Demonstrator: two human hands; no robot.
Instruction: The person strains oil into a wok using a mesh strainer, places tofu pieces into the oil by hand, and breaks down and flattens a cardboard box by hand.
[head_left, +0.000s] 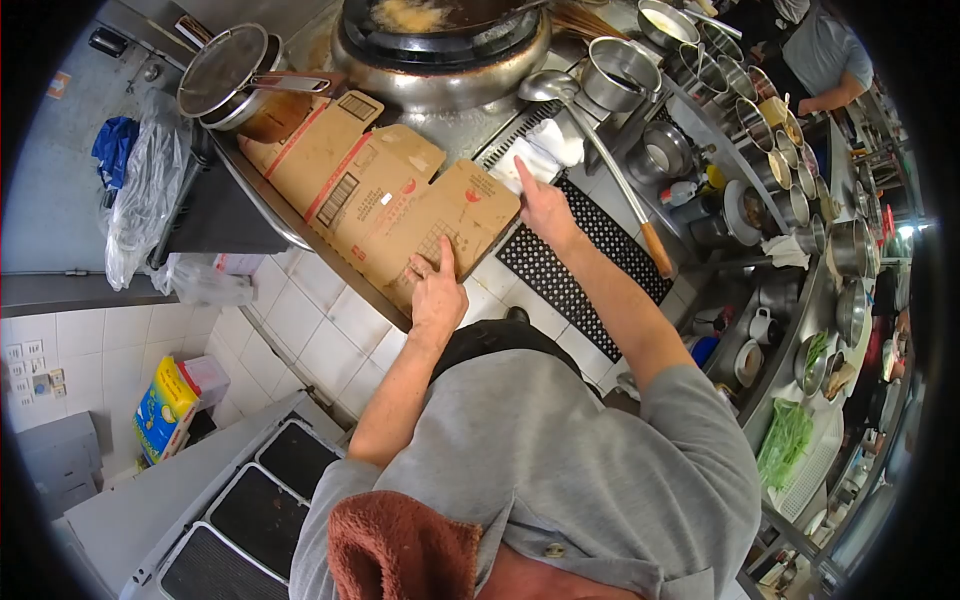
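A flattened brown cardboard box [375, 205] with red stripes lies on the metal counter beside the wok stove. On its near part rests my left hand [437, 295], fingers spread and nothing in it. My right hand [543, 205] is at the board's right edge, its index finger stretched out toward a white cloth [540, 150]; whether its thumb or other fingers touch the cardboard is hard to tell. Just above the cloth lies the bowl of a long ladle [603, 150] with a wooden handle.
A wok [440, 40] with oil and frying food sits at the top. A strainer [226, 72] rests on a pot at the upper left. Pots and a green vegetable tray [790, 450] line the right side. A co-worker [825, 60] stands at the upper right.
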